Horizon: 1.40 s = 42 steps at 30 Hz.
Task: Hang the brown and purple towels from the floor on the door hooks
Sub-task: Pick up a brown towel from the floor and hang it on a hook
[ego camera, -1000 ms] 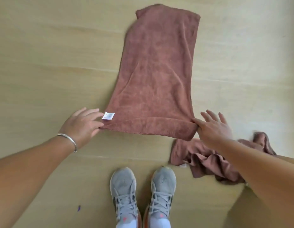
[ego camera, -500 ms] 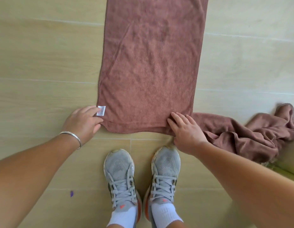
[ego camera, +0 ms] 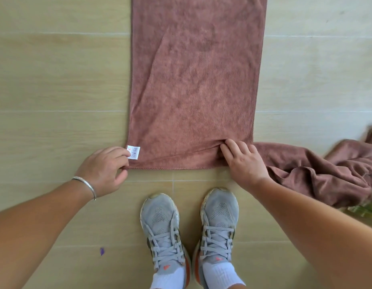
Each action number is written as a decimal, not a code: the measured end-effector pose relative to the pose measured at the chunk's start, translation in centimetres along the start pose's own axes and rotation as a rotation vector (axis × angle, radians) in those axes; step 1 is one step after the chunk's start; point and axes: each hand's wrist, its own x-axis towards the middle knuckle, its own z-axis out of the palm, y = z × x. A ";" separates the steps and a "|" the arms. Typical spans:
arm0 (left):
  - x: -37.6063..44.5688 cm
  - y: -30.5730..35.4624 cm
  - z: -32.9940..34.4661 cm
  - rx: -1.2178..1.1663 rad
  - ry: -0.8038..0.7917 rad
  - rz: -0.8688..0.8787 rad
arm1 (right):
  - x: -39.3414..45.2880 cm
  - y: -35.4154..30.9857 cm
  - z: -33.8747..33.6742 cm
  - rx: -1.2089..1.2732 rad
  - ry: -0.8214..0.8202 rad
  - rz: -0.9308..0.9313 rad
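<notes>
A brown towel [ego camera: 193, 84] lies spread flat on the wooden floor, its near edge just ahead of my shoes. My left hand [ego camera: 102, 170] pinches its near left corner, beside a small white label [ego camera: 133, 152]. My right hand [ego camera: 243, 161] bunches the cloth near the towel's near right corner, fingers curled into a fold. A second brownish towel [ego camera: 326, 172] lies crumpled on the floor to the right of my right hand. No door hooks are in view.
My two grey sneakers [ego camera: 189, 230] stand on the light wooden floor [ego camera: 55, 101] just behind the towel's edge. A tiny purple scrap [ego camera: 102, 251] lies on the floor at the lower left.
The towel went from hanging slanted to lying flat on the floor. My right hand moved inward along the near edge and now gathers the cloth. The view shifted closer.
</notes>
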 end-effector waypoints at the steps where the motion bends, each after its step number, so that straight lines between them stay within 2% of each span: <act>1: 0.0 -0.1 -0.1 0.001 0.003 -0.004 | 0.3 0.3 -0.1 0.021 0.026 -0.004; 3: 0.1 -0.1 -0.2 0.007 0.008 0.008 | 0.5 0.8 -0.7 0.058 0.026 -0.020; 6: -0.1 0.3 -1.0 0.026 0.030 0.020 | -0.3 1.6 -2.1 0.052 -0.060 -0.063; 11: -1.6 2.6 -3.8 0.071 -0.022 0.005 | -3.8 2.5 -5.9 0.095 -0.065 0.033; 15: -4.1 6.0 -7.0 0.097 -0.199 0.020 | -9.5 2.0 -8.5 0.147 -0.044 0.020; 19: -6.8 9.1 -9.0 0.198 -0.496 -0.036 | -14.8 1.2 -11.8 0.203 -0.072 -0.015; 21: -7.1 9.8 -10.7 0.173 -0.582 -0.065 | -15.9 1.9 -14.1 0.207 -0.052 -0.017; 25: -4.8 9.1 -15.0 0.132 -0.495 -0.156 | -13.5 4.9 -18.8 0.238 0.040 0.036; 32: 6.8 1.3 -20.9 0.001 -0.128 -0.289 | 0.6 11.8 -24.4 0.322 0.212 0.243; 37: 17.4 -6.2 -21.3 -0.144 0.120 -0.404 | 14.2 16.9 -24.5 0.348 0.365 0.376; 42: 26.7 -12.2 -18.5 -0.109 0.187 -0.543 | 26.7 19.5 -22.2 0.386 0.473 0.466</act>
